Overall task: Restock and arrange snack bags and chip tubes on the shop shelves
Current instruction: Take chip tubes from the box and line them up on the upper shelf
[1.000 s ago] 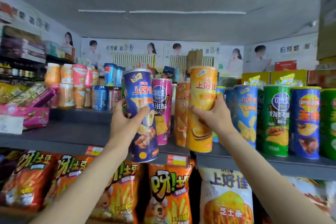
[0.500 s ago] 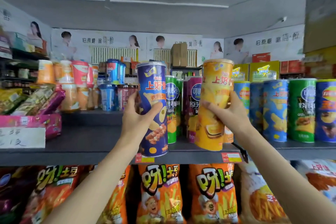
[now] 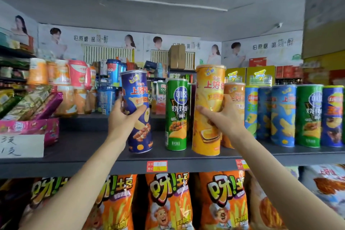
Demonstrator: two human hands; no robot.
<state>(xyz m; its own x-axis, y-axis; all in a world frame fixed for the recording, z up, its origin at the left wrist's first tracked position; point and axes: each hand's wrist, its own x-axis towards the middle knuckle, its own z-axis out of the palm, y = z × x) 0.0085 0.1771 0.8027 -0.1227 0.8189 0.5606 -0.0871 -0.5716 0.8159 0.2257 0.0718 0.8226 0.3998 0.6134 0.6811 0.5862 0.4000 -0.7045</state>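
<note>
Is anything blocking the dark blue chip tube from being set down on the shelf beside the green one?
Nothing visible. The left hand holds the dark blue chip tube over bare shelf left of the green chip tube.

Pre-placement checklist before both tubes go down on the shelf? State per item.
1. Left hand grips the dark blue chip tube: ok.
2. Right hand grips the tall yellow chip tube: ok.
3. Blue tube upright: not ok, tilted, base near the shelf edge.
4. Bare spot on the dark grey shelf left of the green chip tube: ok.
5. Yellow tube's base seated on the shelf: cannot tell.
6. Clearance between the yellow tube and the shorter orange tube behind it: cannot tell.
</note>
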